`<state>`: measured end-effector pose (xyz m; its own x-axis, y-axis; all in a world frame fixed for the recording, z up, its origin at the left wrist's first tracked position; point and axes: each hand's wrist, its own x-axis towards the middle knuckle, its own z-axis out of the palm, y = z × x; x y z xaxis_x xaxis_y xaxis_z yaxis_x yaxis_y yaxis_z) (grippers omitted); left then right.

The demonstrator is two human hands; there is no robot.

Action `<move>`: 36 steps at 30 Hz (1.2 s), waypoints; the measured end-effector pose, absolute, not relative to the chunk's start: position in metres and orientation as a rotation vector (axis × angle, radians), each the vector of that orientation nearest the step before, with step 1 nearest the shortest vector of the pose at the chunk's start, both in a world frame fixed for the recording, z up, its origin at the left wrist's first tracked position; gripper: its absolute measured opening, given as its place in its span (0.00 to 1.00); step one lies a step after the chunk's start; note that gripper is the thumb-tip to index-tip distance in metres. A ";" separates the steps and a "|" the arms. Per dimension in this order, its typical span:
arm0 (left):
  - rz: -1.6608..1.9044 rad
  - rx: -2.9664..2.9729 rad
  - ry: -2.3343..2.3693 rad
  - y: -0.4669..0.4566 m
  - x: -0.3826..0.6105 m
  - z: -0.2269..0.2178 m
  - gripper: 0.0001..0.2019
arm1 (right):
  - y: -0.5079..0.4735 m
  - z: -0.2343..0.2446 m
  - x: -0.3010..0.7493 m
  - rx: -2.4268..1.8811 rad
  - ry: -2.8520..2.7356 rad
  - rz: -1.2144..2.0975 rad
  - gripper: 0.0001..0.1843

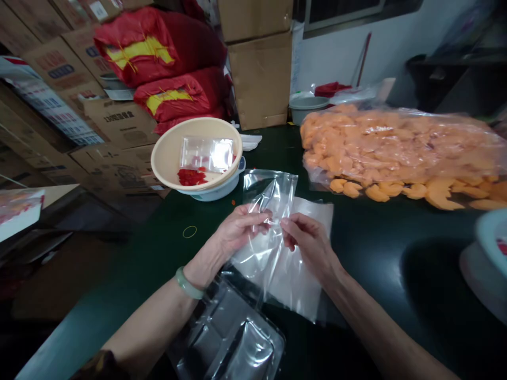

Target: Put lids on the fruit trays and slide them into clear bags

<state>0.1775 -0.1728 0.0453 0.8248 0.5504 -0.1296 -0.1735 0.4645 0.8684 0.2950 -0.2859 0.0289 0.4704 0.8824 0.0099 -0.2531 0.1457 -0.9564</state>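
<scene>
Between my hands, over the dark green table, is a clear plastic bag (273, 248). My left hand (246, 224) pinches it from the left, with part of the film lying over the fingers. From the right, my right hand (307, 235) grips the bag between thumb and fingertips. Under the bag lies a whitish stack of plastic bags or sheets (312, 274). A clear compartment tray (233, 332) rests on the table below my left wrist, partly covered by my forearm. A pale green bangle sits on my left wrist.
A cream basin (162, 153) with red pieces and a clear tray stands behind my left hand, on a pale blue basin (214, 194). Orange pieces (396, 142) fill a large clear bag at right. Cartons (257, 79) and red sacks (158, 47) stand behind. A yellow rubber band (189, 231) lies left.
</scene>
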 end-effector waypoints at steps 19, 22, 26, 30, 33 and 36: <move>0.594 1.032 0.342 -0.216 0.146 0.092 0.12 | -0.325 0.069 0.258 -1.437 -0.978 0.341 0.08; 0.616 1.043 0.388 -0.229 0.141 0.105 0.13 | -0.313 0.067 0.251 -1.488 -0.981 0.313 0.07; 0.603 1.053 0.369 -0.235 0.132 0.114 0.12 | -0.308 0.064 0.253 -1.470 -1.002 0.292 0.05; 0.617 1.044 0.364 -0.235 0.129 0.113 0.11 | -0.312 0.067 0.253 -1.421 -0.995 0.420 0.07; 0.656 1.024 0.426 -0.234 0.126 0.112 0.09 | -0.316 0.064 0.269 -1.453 -0.897 0.487 0.08; 0.684 1.038 0.498 -0.231 0.121 0.118 0.06 | -0.323 0.047 0.308 -1.561 -0.736 0.332 0.10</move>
